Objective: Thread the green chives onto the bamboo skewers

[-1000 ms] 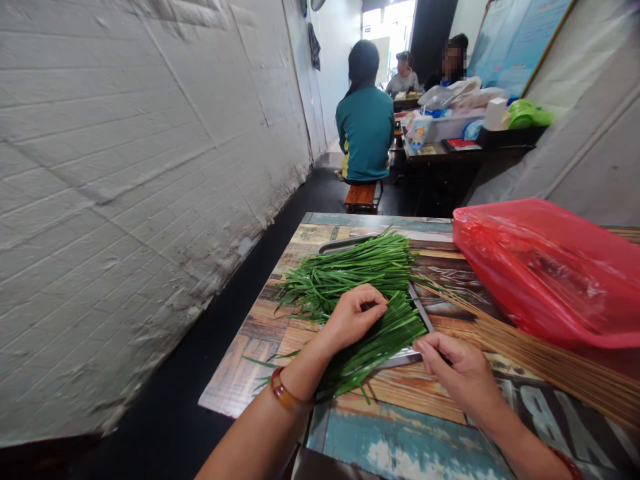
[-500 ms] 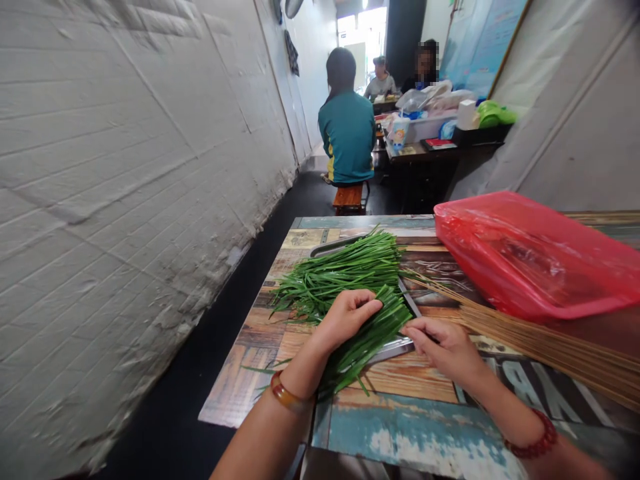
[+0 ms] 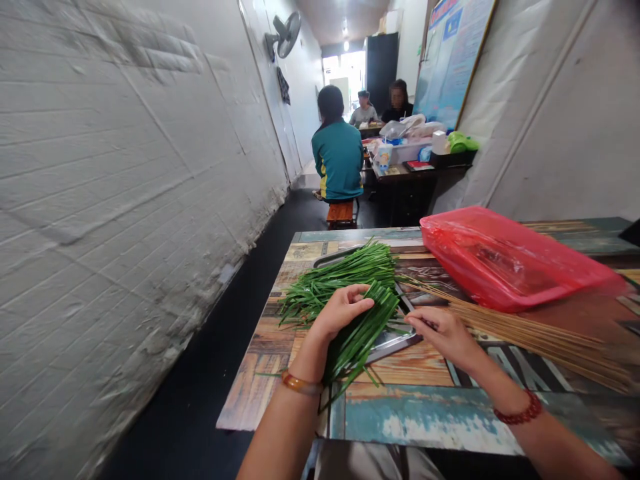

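Note:
My left hand (image 3: 345, 310) is closed around a bundle of green garlic chives (image 3: 363, 333), thumb on top, over the near side of a metal tray (image 3: 395, 345). The cut ends of the bundle point up and to the right, and its leaves hang toward me. Just right of the bundle, my right hand (image 3: 443, 333) is pinched, fingertips close to the chives; whatever is between them is too small to make out. A larger pile of chives (image 3: 345, 277) lies across the tray behind my left hand. Thin bamboo skewers (image 3: 525, 340) lie beyond my right hand.
A red plastic bag (image 3: 515, 260) covers a container at the right of the patterned wooden table (image 3: 260, 380). Ahead, a person in a teal top (image 3: 337, 160) sits on a stool. Two other people sit farther back. A white wall (image 3: 125, 200) runs along the left.
The view has tilted up, bringing the wall fan into sight. My left hand still grips the chive bundle. My right hand stays pinched beside it, with slightly more space between them.

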`<state>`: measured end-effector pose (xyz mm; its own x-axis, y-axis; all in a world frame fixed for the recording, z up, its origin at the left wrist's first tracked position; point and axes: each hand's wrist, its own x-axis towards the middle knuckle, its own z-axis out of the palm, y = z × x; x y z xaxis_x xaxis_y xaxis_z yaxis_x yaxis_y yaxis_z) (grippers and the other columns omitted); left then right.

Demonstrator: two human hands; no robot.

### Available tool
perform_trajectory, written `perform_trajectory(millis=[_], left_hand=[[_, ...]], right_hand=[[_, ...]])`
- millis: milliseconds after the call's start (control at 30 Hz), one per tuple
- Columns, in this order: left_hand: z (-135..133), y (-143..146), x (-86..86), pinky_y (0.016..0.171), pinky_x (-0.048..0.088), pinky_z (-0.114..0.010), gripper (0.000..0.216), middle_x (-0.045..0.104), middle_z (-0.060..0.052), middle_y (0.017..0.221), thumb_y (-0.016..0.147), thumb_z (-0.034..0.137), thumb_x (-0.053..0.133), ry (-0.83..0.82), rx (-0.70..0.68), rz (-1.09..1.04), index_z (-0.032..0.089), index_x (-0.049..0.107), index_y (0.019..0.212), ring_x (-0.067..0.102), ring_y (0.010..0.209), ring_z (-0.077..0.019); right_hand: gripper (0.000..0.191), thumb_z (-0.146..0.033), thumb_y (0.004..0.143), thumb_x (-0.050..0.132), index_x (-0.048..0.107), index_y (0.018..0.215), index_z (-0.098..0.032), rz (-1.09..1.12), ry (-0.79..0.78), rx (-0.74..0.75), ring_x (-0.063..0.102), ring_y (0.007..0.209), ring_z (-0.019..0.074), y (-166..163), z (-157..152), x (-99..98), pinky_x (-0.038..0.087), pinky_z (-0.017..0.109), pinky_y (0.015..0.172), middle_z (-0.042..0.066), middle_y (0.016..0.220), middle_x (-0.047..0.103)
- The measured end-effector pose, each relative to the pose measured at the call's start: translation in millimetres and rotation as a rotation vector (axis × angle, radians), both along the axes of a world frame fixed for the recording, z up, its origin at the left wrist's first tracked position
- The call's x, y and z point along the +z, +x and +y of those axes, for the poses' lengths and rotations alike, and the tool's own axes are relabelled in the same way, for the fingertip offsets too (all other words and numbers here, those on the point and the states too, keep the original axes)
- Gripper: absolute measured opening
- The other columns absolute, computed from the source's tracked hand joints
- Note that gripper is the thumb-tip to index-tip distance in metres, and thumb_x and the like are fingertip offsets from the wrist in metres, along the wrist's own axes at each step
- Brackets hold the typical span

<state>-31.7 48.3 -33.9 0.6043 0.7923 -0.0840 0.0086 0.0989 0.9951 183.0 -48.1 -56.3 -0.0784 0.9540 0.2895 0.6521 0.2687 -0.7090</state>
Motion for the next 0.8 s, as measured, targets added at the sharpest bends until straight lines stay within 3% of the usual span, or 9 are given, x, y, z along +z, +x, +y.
perform_trajectory(millis=[133,367,600,800], left_hand=[[1.2,-10.6,6.6,0.073,0.044,-0.025,0.040,0.068,-0.006,0.089,0.068,0.037,0.072,0.020,-0.119,-0.052,0.010,0.066,0.097,0.060,0.076,-0.0155],[-1.1,-18.8,6.6,0.064,0.048,-0.027,0.041,0.070,-0.011,0.086,0.067,0.038,0.073,-0.107,-0.148,-0.197,0.009,0.065,0.095,0.065,0.071,-0.0187],[-1.2,-19.9,6.0,0.063,0.049,-0.028,0.035,0.070,-0.009,0.080,0.065,0.034,0.075,-0.150,-0.079,-0.321,0.009,0.066,0.089,0.066,0.066,-0.0180],[6.9,-26.0,1.6,0.054,0.042,-0.021,0.032,0.064,-0.002,0.061,0.067,0.040,0.072,-0.125,-0.011,-0.358,0.009,0.064,0.070,0.056,0.052,-0.0100]], right_hand=[[0.026,-0.031,0.089,0.045,0.068,0.087,-0.020,-0.074,0.051,0.000,0.064,0.077,0.0186,-4.3,2.2,12.4,0.048,0.027,0.068,0.004,0.084,0.070],[0.023,-0.029,0.089,0.047,0.069,0.087,-0.021,-0.240,0.152,0.037,0.065,0.078,0.0184,-20.7,9.8,44.5,0.049,0.029,0.070,0.004,0.085,0.071],[0.024,-0.032,0.089,0.047,0.069,0.092,-0.022,-0.330,0.199,0.019,0.065,0.080,0.0196,-18.4,27.6,53.5,0.050,0.031,0.072,0.005,0.087,0.070],[0.024,-0.031,0.090,0.046,0.068,0.093,-0.022,-0.353,0.214,0.035,0.066,0.083,0.0205,-19.3,29.4,57.8,0.051,0.032,0.074,0.005,0.091,0.071]])
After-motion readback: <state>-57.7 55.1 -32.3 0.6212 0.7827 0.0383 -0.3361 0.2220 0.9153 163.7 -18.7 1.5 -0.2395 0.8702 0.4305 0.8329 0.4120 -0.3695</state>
